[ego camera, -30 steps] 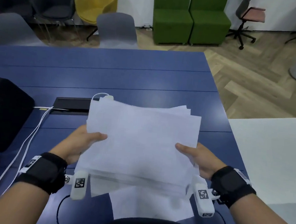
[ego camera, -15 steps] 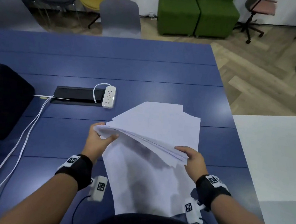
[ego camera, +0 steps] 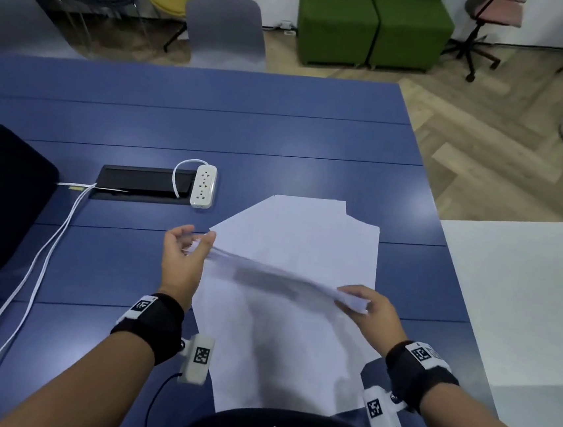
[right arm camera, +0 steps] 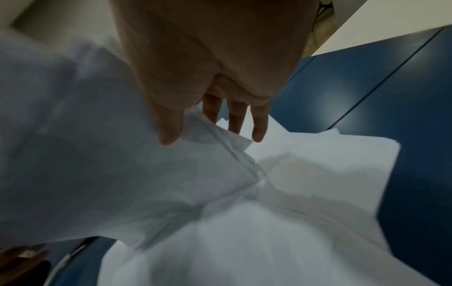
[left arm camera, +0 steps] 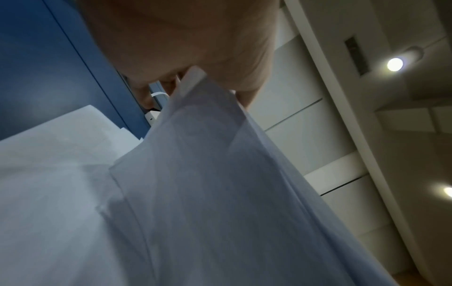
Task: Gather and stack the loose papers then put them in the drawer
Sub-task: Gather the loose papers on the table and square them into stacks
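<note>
A stack of white papers (ego camera: 299, 246) is tilted over the blue table (ego camera: 247, 124), its near edge raised between both hands. My left hand (ego camera: 189, 251) pinches the stack's left corner; the left wrist view shows the papers (left arm camera: 220, 193) hanging from the fingers (left arm camera: 244, 83). At the right corner my right hand (ego camera: 365, 307) grips the stack, with the thumb (right arm camera: 168, 133) on one face and the fingers (right arm camera: 258, 127) on the other. Beneath the stack, near my body, a loose sheet (ego camera: 276, 361) lies flat on the table. No drawer is in view.
A white power strip (ego camera: 203, 187) and a black cable box (ego camera: 142, 182) lie left of the papers, with white cables (ego camera: 38, 258) running to the front left. A black bag (ego camera: 0, 193) sits at the left edge. A white table (ego camera: 512, 297) adjoins on the right. Chairs stand behind.
The stack was held up facing me; both hands have tipped it forward and lowered it toward the table. My left hand shifted its grip to the stack's left corner.
</note>
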The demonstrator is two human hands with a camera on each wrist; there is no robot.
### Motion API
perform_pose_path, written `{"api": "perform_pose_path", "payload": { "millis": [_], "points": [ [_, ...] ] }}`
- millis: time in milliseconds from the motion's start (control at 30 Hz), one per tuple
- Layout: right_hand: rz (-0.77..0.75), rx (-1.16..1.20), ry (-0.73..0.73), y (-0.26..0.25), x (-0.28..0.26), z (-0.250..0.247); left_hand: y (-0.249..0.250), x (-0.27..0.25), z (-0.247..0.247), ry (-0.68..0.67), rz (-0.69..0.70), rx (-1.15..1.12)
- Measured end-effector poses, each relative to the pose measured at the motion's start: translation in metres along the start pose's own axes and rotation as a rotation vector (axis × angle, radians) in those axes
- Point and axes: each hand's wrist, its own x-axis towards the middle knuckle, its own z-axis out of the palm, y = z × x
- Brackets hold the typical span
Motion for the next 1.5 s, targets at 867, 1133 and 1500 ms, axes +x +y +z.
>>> {"api": "perform_pose_path", "payload": {
  "millis": [867, 1133, 1500],
  "points": [
    [-0.123, 0.232, -0.009, -0.093, -0.001, -0.055, 0.103, -0.036, 0.022, -0.661, 0.357, 0.91],
    [0.206, 0.931, -0.348, -0.107, -0.012, -0.036, 0.111, -0.037, 0.001, -0.754, -0.24, 0.082],
    [-0.051, 0.625, -0.149, -0.136, -0.025, -0.017, 0.084, -0.04, 0.004, -0.643, -0.2, -0.011]
  ]
}}
